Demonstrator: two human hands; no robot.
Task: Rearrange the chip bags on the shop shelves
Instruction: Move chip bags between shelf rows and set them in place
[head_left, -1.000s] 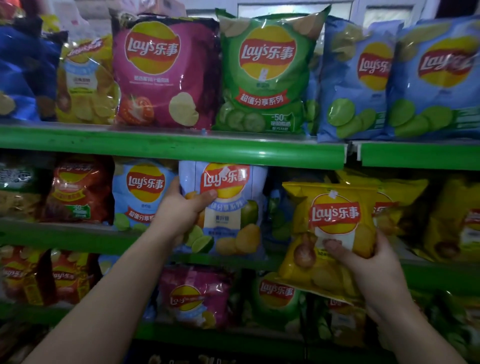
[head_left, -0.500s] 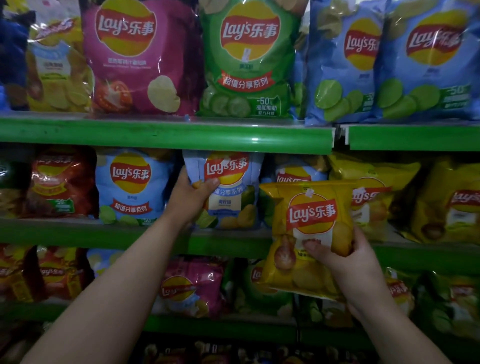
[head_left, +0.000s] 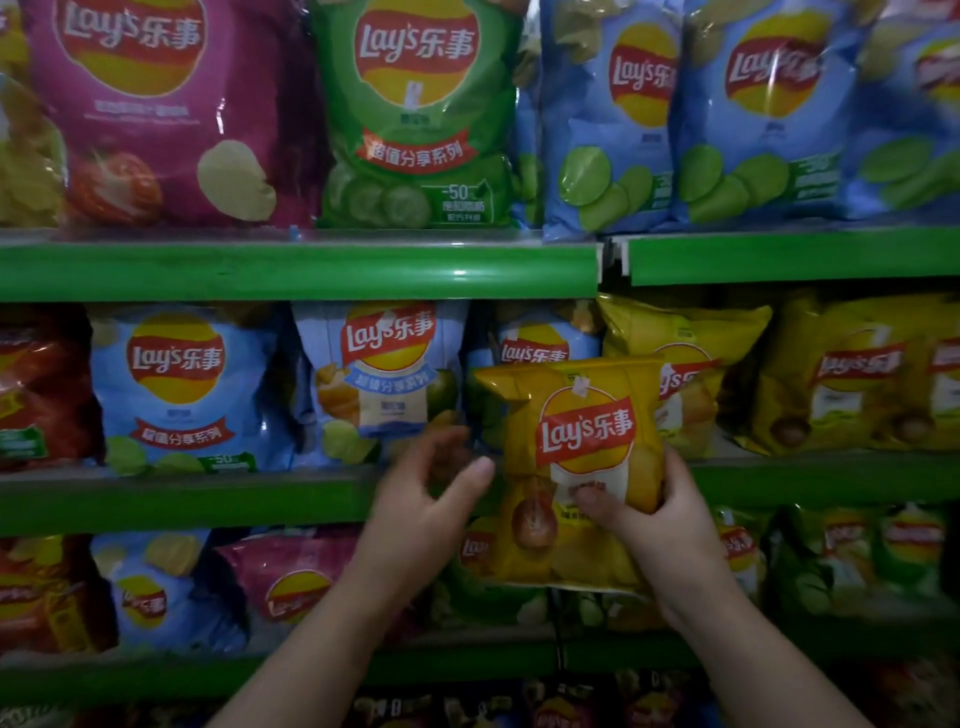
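A yellow Lay's chip bag (head_left: 582, 431) is held upright in front of the middle shelf (head_left: 182, 499), and my right hand (head_left: 649, 519) grips its lower right part. My left hand (head_left: 426, 499) hovers just left of that bag with its fingers apart, holding nothing, blurred by motion. Behind it on the middle shelf stands a pale blue bag with a lime picture (head_left: 384, 379). Another pale blue bag (head_left: 540, 343) stands partly hidden behind the yellow one.
The top shelf (head_left: 311, 270) carries magenta (head_left: 156, 109), green (head_left: 415, 114) and blue bags (head_left: 613, 119). More yellow bags (head_left: 841, 374) fill the middle shelf at right, a blue bag (head_left: 176, 384) and a red one (head_left: 36, 384) at left. The lower shelf holds mixed bags.
My left hand has let go of the pale blue bag on the middle shelf and dropped toward the yellow bag. My right hand has lifted the yellow bag up and closer to the shelf.
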